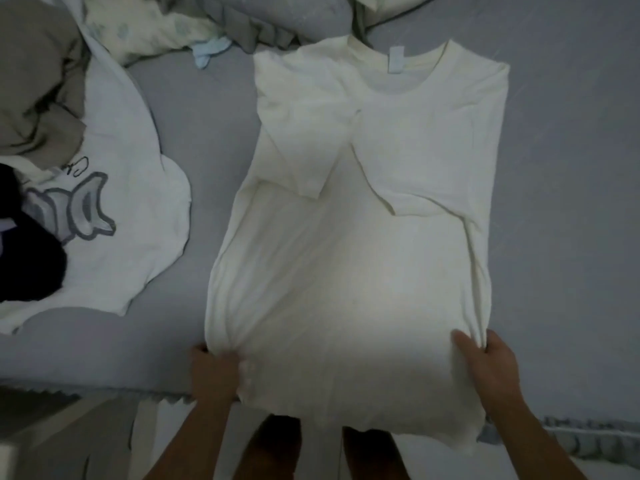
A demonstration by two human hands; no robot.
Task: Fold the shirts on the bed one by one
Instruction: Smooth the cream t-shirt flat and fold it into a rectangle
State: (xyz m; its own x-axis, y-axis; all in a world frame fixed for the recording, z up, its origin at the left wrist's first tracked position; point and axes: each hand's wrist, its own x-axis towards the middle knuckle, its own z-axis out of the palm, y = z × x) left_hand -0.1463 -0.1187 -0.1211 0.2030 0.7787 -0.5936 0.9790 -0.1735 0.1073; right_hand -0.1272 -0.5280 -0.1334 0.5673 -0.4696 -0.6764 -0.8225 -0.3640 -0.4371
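A cream-white T-shirt lies lengthwise on the grey bed, collar at the far end, both sleeves folded in over the chest. Its lower part is lifted off the mattress and hangs over the near edge. My left hand grips the bunched left side of the shirt near the hem. My right hand pinches the gathered right side, thumb over the cloth.
A white shirt with a grey printed figure lies at the left, under a beige garment and a dark one. Pillows and a patterned cover crowd the far end. The bed's near edge runs by my legs.
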